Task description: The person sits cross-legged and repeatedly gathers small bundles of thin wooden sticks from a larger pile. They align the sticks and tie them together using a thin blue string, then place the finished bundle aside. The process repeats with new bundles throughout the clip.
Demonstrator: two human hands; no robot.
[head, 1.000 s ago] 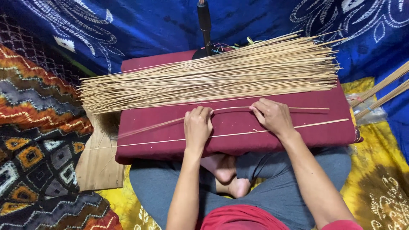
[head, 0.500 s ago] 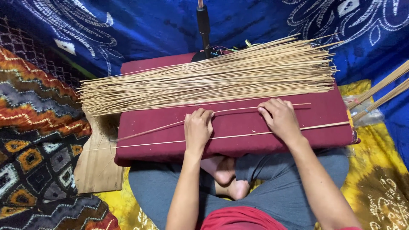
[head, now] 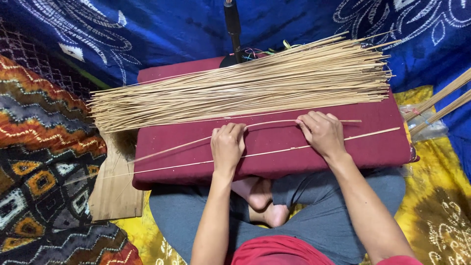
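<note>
a thin bent stick [head: 274,122] is pinched by the fingers of the left hand [head: 227,145] and right hand [head: 321,133] on the maroon cushion [head: 382,142], near the stick bundle [head: 245,86]; bending is best done gradually, with even pressure.

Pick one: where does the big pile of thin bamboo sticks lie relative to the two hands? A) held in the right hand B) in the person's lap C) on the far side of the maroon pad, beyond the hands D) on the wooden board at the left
C: the pile of sticks lies across the far side of the maroon pad, beyond the left hand and right hand, which press on one thin stick.
</note>
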